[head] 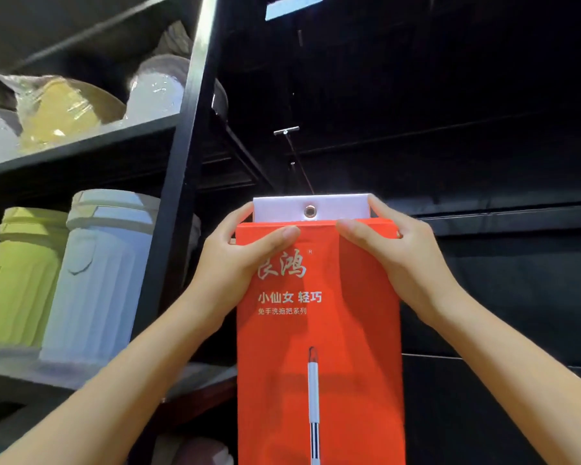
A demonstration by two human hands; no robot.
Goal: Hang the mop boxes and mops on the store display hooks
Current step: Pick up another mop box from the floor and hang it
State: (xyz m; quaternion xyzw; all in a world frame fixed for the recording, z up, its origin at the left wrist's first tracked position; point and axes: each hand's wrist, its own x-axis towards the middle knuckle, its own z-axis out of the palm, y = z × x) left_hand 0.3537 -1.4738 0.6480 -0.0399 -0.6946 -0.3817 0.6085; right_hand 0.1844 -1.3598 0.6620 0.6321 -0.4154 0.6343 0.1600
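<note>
A tall red mop box [319, 330] with white lettering and a printed mop picture stands upright in front of me. Its white top tab [336, 207] carries a metal eyelet [310, 211]. My left hand [235, 260] grips the box's upper left corner, thumb across the front. My right hand [396, 256] grips the upper right corner the same way. A thin display hook [286, 131] with a small crossbar tip juts from the dark wall above the box. The eyelet sits below the hook's tip, apart from it.
A black shelf post [185, 135] rises just left of the box. The shelves hold a green bin [21, 276], a pale blue bin [104, 273] and wrapped bowls [64, 109]. Dark wall panels [483, 162] fill the right side.
</note>
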